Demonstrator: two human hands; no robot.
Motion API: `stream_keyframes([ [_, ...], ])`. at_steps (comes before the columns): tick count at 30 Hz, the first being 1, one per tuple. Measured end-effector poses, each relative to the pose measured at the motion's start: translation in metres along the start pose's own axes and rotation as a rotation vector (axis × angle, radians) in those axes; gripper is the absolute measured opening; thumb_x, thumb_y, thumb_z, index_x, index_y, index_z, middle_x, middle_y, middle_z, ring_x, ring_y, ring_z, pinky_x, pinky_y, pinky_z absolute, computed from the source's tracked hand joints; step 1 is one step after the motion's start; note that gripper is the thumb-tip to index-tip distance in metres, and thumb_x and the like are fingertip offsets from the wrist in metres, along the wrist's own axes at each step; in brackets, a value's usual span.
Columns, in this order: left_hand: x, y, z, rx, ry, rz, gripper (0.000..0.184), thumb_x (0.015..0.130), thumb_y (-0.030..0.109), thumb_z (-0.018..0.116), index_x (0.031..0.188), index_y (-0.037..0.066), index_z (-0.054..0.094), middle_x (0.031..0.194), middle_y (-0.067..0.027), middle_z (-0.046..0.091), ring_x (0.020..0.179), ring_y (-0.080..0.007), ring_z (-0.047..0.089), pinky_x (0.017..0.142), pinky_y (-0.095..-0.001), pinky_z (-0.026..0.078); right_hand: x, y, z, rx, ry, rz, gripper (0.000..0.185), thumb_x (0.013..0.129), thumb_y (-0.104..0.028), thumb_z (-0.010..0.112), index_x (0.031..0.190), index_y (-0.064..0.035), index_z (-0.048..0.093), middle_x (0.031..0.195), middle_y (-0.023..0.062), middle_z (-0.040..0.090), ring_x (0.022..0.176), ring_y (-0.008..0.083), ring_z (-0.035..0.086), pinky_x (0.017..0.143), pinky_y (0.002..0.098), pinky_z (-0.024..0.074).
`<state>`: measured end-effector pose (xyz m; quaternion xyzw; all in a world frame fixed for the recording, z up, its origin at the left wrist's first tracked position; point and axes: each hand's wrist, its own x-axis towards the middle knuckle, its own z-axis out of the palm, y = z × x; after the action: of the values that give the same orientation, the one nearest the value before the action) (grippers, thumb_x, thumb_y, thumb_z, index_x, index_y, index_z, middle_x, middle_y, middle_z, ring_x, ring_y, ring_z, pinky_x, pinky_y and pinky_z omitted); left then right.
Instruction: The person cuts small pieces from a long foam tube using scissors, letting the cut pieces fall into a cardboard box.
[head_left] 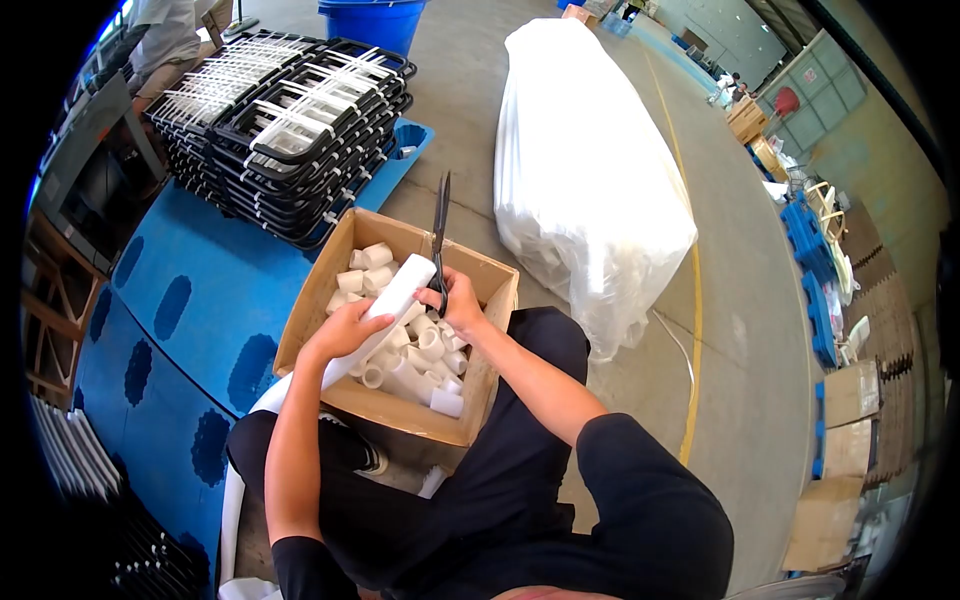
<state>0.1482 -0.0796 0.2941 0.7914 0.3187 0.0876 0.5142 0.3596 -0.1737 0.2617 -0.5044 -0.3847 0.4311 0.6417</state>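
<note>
My left hand (346,328) is wrapped round a long white foam tube (404,284), whose end points up and away from me over the box. The rest of the tube runs back past my left knee. In my right hand (456,301) is a pair of black scissors (440,228), blades pointing up and away from me, beside the tube's end. Below both hands, an open cardboard box (399,408) holds many short cut pieces of white foam tube (431,345). It stands between my legs.
Stacked black metal frames (285,130) with white strips rest on a blue plastic pallet (215,270). A large bundle in clear plastic wrap (590,170) stands ahead to the right. A blue bin (372,24) and part of another person (168,45) are at the back left.
</note>
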Motion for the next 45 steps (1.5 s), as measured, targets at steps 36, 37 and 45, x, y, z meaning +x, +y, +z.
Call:
stream_keyframes([
  [36, -0.001, -0.039, -0.048, -0.065, 0.131, -0.014, 0.038, 0.081, 0.032, 0.070, 0.104, 0.001, 0.070, 0.088, -0.0087, 0.070, 0.080, -0.0159, 0.062, 0.077, -0.0321, 0.049, -0.026, 0.021, 0.010, -0.705, -0.461, 0.318, 0.056, 0.072, -0.049, 0.080, 0.090, 0.0001, 0.062, 0.075, 0.0035, 0.061, 0.069, 0.0121, 0.057, 0.065, 0.0282, 0.0470],
  [37, -0.002, -0.039, -0.049, -0.068, 0.127, -0.012, 0.037, 0.083, 0.030, 0.069, 0.104, 0.000, 0.069, 0.088, -0.0063, 0.069, 0.080, -0.0130, 0.061, 0.076, -0.0307, 0.049, -0.028, 0.019, 0.009, -0.721, -0.446, 0.316, 0.052, 0.074, -0.050, 0.079, 0.082, -0.0005, 0.063, 0.068, 0.0022, 0.061, 0.064, 0.0114, 0.056, 0.061, 0.0280, 0.0459],
  [45, -0.026, -0.015, -0.102, 0.179, 0.375, -0.022, 0.050, 0.082, 0.046, 0.069, 0.098, -0.001, 0.070, 0.084, -0.0142, 0.070, 0.076, -0.0203, 0.064, 0.074, -0.0346, 0.050, -0.041, -0.047, 0.020, -0.680, -0.333, 0.276, 0.038, 0.076, -0.032, 0.083, 0.072, -0.0012, 0.062, 0.060, 0.0023, 0.059, 0.050, 0.0072, 0.054, 0.048, 0.0233, 0.0450],
])
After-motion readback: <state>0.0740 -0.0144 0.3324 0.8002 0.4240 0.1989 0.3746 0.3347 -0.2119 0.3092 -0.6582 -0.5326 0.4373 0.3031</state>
